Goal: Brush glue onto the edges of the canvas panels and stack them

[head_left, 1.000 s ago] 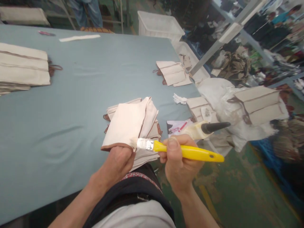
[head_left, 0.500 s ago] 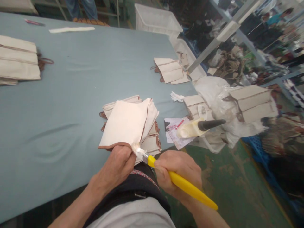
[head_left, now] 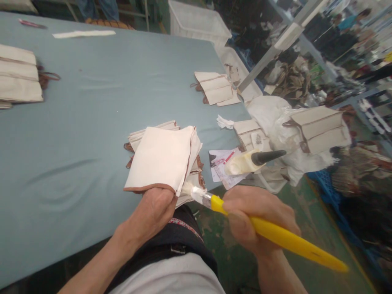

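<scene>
My left hand grips the brown-trimmed near edge of a cream fabric piece, its fingers partly hidden under the cloth. That piece lies over a stack of similar cream pieces with brown ties. In my right hand is a yellow-handled brush, its fingers wrapped round the handle. White, wet-looking bristles point left, beside the right corner of the top piece; whether they touch it I cannot tell. Right of the stack, a pale yellowish container with a black handle-like part rests over papers.
The blue-grey table bears another cream stack at far left, a white strip and a pen. More cream pieces lie at the right edge. Beyond stand a white bin and a metal post.
My right hand and the brush have moved right, drawing the bristles away from my left hand's fingers. The left hand still holds the cloth corner. The whole view has shifted slightly.
</scene>
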The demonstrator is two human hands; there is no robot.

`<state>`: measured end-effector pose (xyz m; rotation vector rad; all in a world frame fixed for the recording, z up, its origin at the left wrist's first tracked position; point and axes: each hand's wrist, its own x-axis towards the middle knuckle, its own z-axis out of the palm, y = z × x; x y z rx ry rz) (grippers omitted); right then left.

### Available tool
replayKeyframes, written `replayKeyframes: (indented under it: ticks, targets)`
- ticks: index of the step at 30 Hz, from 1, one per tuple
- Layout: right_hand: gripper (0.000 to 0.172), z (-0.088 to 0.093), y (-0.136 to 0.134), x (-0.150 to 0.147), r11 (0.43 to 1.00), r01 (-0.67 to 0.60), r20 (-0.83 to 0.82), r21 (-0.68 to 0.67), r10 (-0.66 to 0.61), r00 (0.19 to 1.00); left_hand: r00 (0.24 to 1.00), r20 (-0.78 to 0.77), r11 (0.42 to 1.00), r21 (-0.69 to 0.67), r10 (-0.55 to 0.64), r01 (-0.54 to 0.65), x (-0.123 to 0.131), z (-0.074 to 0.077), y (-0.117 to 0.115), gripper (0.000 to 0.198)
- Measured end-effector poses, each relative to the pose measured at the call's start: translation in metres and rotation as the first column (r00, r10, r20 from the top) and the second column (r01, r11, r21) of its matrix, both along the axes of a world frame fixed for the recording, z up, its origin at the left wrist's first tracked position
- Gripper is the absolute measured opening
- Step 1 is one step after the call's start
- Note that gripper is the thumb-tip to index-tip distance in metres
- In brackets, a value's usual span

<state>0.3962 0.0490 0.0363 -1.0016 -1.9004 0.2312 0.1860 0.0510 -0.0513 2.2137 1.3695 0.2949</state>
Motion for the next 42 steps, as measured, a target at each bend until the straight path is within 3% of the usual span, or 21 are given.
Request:
replayKeyframes:
  ticks: [2, 7, 11, 16, 28, 32, 35, 38, 42]
  targets:
    - [0.018, -0.004, 0.0, -0.005, 1.0, -0.005, -0.014, 0.03, 0.005, 1.0, 0.999, 0.014, 0.999, -0.01, -0.045, 0.046, 0.001, -0.002, 0.0, 0.033]
    - [0.018, -0.019, -0.004, -0.017, 0.997, -0.035, -0.005, -0.071, 0.035, 0.999, 0.995, 0.058, 0.995, -0.049, -0.087, 0.089, -0.001, -0.011, -0.003, 0.033]
    - [0.016, -0.024, -0.008, -0.01, 0.987, 0.064, -0.105, -0.149, -0.08, 0.991, 0.994, 0.064, 0.996, -0.008, -0.086, 0.087, 0.001, -0.012, -0.003, 0.034]
    - [0.023, -0.028, -0.003, -0.007, 0.93, 0.124, -0.19, -0.347, -0.199, 0.961, 0.995, 0.037, 0.993, 0.078, -0.097, 0.094, 0.005, -0.013, -0.001, 0.034]
    - [0.041, -0.046, 0.047, -0.008, 0.935, 0.346, -0.06, -0.079, -0.351, 0.934, 0.996, 0.007, 0.985, 0.154, -0.085, 0.083, 0.006, -0.017, -0.009, 0.025]
    - [0.039, -0.033, 0.038, -0.011, 0.92, 0.389, -0.14, -0.045, -0.392, 0.909, 0.996, 0.023, 0.983, 0.167, -0.086, 0.081, 0.008, -0.017, -0.008, 0.027]
    - [0.036, -0.027, 0.026, -0.018, 0.938, 0.33, -0.181, -0.109, -0.345, 0.921, 0.996, 0.033, 0.984, 0.159, -0.086, 0.08, 0.008, -0.017, -0.008, 0.028]
    - [0.039, -0.037, 0.028, -0.02, 0.933, 0.319, -0.138, -0.165, -0.342, 0.929, 0.994, 0.074, 0.986, 0.15, -0.081, 0.069, 0.007, -0.015, -0.009, 0.028]
    - [0.042, -0.051, 0.035, -0.008, 0.905, 0.417, -0.135, -0.081, -0.425, 0.895, 0.986, 0.156, 0.988, 0.152, -0.054, 0.03, 0.006, -0.007, -0.009, 0.029]
